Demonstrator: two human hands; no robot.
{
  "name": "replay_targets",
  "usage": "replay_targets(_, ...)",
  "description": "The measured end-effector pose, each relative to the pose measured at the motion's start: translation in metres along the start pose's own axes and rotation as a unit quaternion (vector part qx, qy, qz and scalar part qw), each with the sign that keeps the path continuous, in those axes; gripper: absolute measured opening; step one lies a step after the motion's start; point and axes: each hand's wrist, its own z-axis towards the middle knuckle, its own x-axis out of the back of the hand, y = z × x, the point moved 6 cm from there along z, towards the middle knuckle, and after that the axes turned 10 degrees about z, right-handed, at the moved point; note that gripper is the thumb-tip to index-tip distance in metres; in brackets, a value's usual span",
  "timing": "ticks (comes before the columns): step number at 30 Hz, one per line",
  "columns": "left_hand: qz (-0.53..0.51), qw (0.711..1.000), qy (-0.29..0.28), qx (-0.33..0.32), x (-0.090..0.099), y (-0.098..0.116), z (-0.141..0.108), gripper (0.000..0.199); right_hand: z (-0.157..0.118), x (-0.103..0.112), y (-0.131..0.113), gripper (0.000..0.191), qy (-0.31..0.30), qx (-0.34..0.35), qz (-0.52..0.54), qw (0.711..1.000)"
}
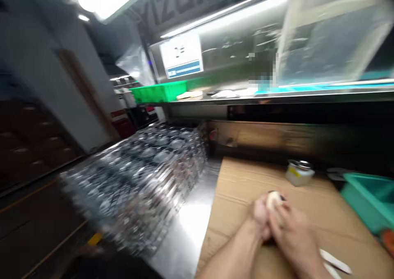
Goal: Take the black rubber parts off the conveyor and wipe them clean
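My left hand (261, 217) and my right hand (294, 229) meet above the cardboard sheet (240, 184), both with curled fingers. Between them shows a whitish, rounded, pad-like piece (273, 200), with the right fingers pressed over it. A dark edge peeks out beside this piece, but motion blur and the fingers hide what it belongs to. What the left fingers close around cannot be made out. Under my right wrist lie white strips (335, 261) on the cardboard. Beyond the hands stands a small translucent jar (299, 173) with a metallic top and a yellow mark.
Stacked clear plastic trays (138, 168) rise to the left on a shiny metal surface (197, 221). At the right edge is a teal bin (366, 201). Above, a shelf (221, 100) holds a green basket (156, 92) and whitish gloves or cloths (234, 93).
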Motion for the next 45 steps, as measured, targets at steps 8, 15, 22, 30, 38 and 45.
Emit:
replay_targets(8, 0.014, 0.999, 0.013, 0.029, -0.008, 0.005, 0.003, 0.033, 0.013, 0.016, -0.007, 0.037, -0.013, -0.067, -0.008, 0.998)
replay_targets(15, 0.002, 0.997, 0.07, 0.023, -0.004, 0.009, 0.002, 0.024, 0.013, 0.033, 0.039, 0.05, 0.029, -0.188, 0.135, 0.972)
replay_targets(22, -0.006, 0.996, 0.088, 0.021, 0.001, 0.01, 0.005, 0.026, 0.011, 0.029, 0.034, 0.028, -0.102, -0.222, 0.342, 0.907)
replay_targets(30, 0.044, 0.996, 0.079, 0.018, -0.002, 0.003, 0.002, 0.028, 0.013, 0.011, 0.034, 0.027, -0.107, -0.246, 0.363, 0.892)
replay_targets(38, 0.041, 0.997, 0.067, 0.028, -0.005, 0.002, 0.003, 0.028, 0.019, 0.035, 0.015, 0.024, -0.073, -0.165, 0.162, 0.97)
replay_targets(45, 0.044, 0.996, 0.072, 0.023, -0.002, -0.001, 0.002, 0.03, 0.021, 0.028, 0.018, 0.029, -0.056, -0.18, -0.018, 0.982)
